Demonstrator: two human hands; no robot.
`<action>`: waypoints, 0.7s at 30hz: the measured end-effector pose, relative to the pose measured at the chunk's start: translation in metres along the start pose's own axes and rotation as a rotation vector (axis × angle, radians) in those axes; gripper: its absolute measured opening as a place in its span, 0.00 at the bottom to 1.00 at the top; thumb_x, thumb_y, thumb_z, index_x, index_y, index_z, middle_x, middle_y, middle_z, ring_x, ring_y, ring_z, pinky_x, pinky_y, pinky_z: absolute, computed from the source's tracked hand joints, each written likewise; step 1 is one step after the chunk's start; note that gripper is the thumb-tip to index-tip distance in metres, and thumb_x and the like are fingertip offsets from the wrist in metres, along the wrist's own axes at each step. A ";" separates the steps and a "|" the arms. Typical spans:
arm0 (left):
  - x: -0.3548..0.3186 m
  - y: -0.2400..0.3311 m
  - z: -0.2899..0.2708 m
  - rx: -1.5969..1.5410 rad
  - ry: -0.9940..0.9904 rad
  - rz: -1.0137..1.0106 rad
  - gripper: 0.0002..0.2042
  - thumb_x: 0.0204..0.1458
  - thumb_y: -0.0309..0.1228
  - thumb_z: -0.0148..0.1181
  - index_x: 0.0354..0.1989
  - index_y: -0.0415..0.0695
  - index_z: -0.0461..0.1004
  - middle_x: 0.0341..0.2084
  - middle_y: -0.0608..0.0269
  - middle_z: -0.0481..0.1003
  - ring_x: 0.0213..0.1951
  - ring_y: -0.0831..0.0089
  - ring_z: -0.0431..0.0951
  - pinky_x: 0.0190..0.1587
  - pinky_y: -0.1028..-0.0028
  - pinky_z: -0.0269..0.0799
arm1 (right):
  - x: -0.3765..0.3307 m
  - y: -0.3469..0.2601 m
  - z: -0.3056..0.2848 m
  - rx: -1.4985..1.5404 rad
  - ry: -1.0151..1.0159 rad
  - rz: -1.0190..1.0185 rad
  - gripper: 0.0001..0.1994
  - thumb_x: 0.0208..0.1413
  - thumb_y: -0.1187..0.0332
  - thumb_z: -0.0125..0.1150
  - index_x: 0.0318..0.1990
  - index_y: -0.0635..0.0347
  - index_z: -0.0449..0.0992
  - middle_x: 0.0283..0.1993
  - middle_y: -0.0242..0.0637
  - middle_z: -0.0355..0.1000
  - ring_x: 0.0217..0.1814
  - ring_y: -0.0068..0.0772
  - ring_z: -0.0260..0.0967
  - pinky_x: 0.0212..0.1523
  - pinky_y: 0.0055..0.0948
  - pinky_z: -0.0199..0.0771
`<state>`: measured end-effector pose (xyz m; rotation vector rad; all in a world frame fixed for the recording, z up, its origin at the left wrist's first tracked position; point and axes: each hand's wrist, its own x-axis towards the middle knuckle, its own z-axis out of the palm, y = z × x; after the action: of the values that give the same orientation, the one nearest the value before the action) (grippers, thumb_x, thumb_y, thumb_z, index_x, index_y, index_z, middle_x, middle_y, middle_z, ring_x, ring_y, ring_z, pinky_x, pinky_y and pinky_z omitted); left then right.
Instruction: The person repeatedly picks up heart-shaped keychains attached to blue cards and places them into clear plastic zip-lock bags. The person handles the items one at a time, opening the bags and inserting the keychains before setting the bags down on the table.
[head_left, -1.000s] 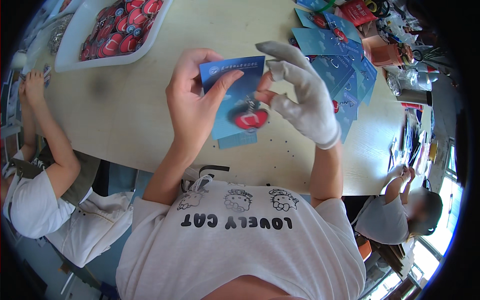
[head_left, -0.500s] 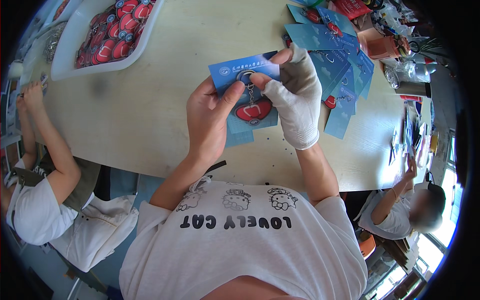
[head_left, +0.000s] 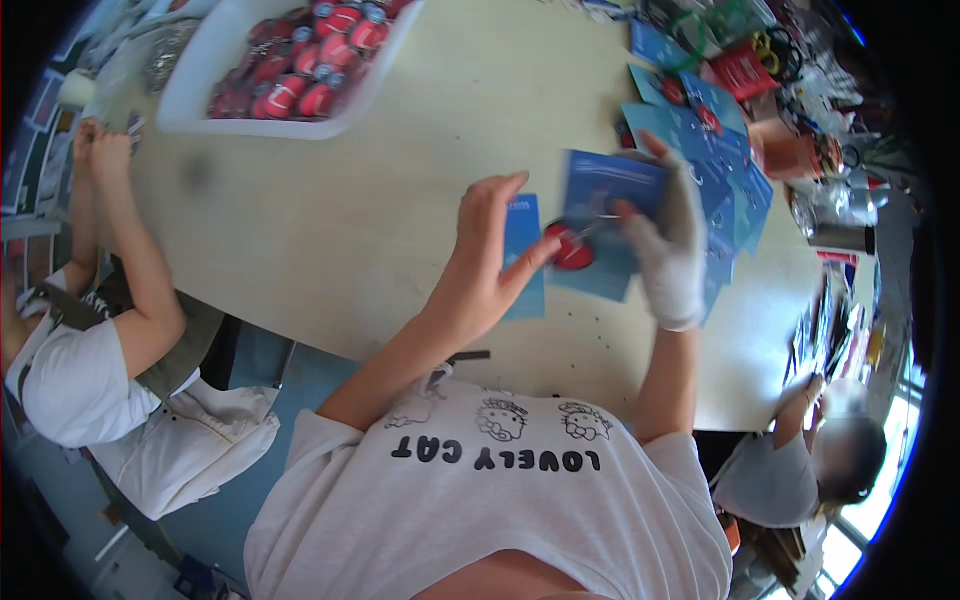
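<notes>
My right hand (head_left: 668,245), in a white glove with bare fingertips, grips a blue card (head_left: 612,182) with a keychain on it. The keychain's red charm (head_left: 573,248) hangs at the card's lower left, blurred by motion. My left hand (head_left: 482,255) is bare and open, its fingers stretched out and apart from the thumb. That thumb's tip reaches the charm's left edge; whether it touches cannot be made out. Another blue card (head_left: 524,285) lies on the table between my hands, partly covered.
A white bin (head_left: 350,122) full of red charms stands at the far left. Finished-looking blue cards (head_left: 745,190) lie spread beyond my right hand, with a red packet (head_left: 742,70) and clutter behind. One person (head_left: 100,250) sits to the left, another (head_left: 775,470) to the right.
The card with its keychain has moved right in my right hand. My left hand has let go of it and spread its fingers. The whole view has shifted.
</notes>
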<state>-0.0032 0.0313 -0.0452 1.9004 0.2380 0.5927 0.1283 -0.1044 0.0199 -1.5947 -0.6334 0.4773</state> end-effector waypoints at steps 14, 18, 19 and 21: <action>-0.012 -0.018 -0.014 0.700 -0.183 -0.021 0.43 0.26 0.42 0.76 0.53 0.40 0.61 0.50 0.54 0.61 0.55 0.58 0.59 0.53 0.58 0.53 | 0.174 -0.006 0.069 -0.963 -0.034 -0.717 0.19 0.54 0.57 0.60 0.45 0.63 0.74 0.41 0.39 0.74 0.46 0.32 0.73 0.46 0.28 0.69; -0.001 -0.017 -0.016 0.668 -0.328 -0.137 0.41 0.27 0.39 0.76 0.52 0.41 0.61 0.50 0.56 0.62 0.56 0.60 0.58 0.54 0.60 0.53 | 0.234 -0.016 0.152 -1.294 -0.266 -0.548 0.20 0.49 0.54 0.61 0.47 0.54 0.76 0.46 0.41 0.74 0.50 0.41 0.71 0.51 0.41 0.66; 0.001 -0.019 -0.017 0.640 -0.328 -0.109 0.38 0.28 0.38 0.76 0.51 0.41 0.62 0.48 0.56 0.63 0.54 0.60 0.60 0.53 0.61 0.55 | 0.241 -0.016 0.159 -1.327 -0.319 -0.509 0.19 0.49 0.56 0.60 0.46 0.54 0.76 0.46 0.40 0.75 0.50 0.40 0.72 0.52 0.42 0.66; 0.004 -0.024 -0.019 0.583 -0.324 -0.063 0.33 0.30 0.34 0.75 0.47 0.39 0.65 0.43 0.56 0.67 0.50 0.60 0.65 0.50 0.63 0.60 | 0.252 -0.014 0.166 -1.387 -0.436 -0.431 0.17 0.48 0.59 0.59 0.46 0.53 0.77 0.45 0.39 0.76 0.49 0.40 0.72 0.52 0.43 0.65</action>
<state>-0.0067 0.0580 -0.0607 2.5036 0.2780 0.1671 0.2121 0.1855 0.0280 -2.5238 -1.8541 -0.0246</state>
